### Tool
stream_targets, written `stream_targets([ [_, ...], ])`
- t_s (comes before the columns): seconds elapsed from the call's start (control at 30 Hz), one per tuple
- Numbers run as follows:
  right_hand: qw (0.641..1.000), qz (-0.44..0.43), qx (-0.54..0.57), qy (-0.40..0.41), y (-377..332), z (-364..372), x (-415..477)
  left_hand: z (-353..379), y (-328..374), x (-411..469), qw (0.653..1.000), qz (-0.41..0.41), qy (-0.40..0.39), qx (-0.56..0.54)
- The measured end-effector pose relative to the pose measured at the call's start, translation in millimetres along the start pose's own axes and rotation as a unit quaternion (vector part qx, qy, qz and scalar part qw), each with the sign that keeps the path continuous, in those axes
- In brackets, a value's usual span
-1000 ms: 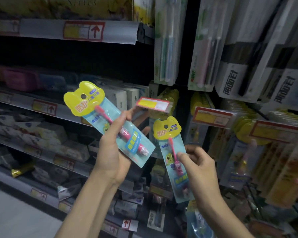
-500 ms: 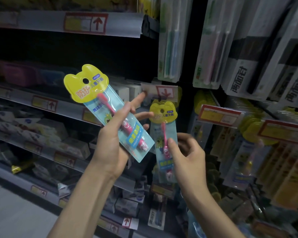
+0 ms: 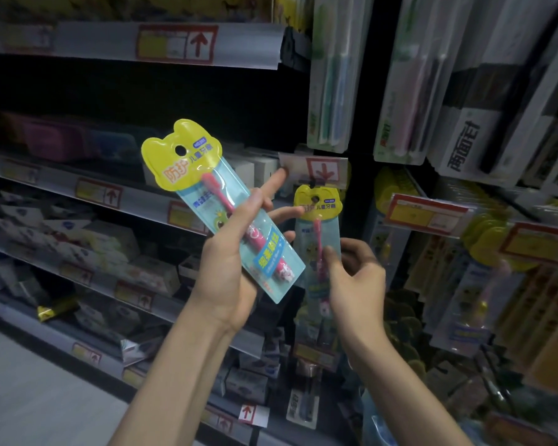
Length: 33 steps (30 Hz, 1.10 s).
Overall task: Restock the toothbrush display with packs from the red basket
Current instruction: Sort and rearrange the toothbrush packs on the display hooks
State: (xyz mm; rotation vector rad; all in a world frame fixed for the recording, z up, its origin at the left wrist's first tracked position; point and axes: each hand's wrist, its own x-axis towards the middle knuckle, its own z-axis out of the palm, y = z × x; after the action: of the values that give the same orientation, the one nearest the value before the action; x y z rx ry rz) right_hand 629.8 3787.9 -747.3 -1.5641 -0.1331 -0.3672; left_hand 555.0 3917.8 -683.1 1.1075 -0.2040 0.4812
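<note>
Dim shop aisle: L hand point(image 3: 229, 278) grips a kids' toothbrush pack point(image 3: 219, 204), thumb across the front. The pack is tilted, yellow top up-left. Its index finger point(image 3: 277, 177) stretches out to touch a red-bordered price tag point(image 3: 322, 169). R hand point(image 3: 355, 284) pinches a 2nd pack point(image 3: 318, 226) at mid-height, upright, yellow top just below that tag, near other hanging packs point(image 3: 388, 191). Can't tell if it's on a peg. Boxes line shelves point(image 3: 62, 185) at left.

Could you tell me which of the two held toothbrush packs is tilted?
The pack in the left hand; it leans left, whereas the other pack, in the right hand, stands upright under the arrow tag.
</note>
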Motion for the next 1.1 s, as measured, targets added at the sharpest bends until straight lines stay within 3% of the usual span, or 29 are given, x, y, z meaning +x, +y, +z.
stream_targets([
  [0.77,0.999,0.010,-0.050,-0.007,13,-3,5,1,-10,-10,0.998,-0.031,0.057,-0.025],
  [1.1,0.997,-0.022,-0.032,-0.061,-8,-20,-30,-11,-31,-27,0.991,-0.073,0.060,0.090],
])
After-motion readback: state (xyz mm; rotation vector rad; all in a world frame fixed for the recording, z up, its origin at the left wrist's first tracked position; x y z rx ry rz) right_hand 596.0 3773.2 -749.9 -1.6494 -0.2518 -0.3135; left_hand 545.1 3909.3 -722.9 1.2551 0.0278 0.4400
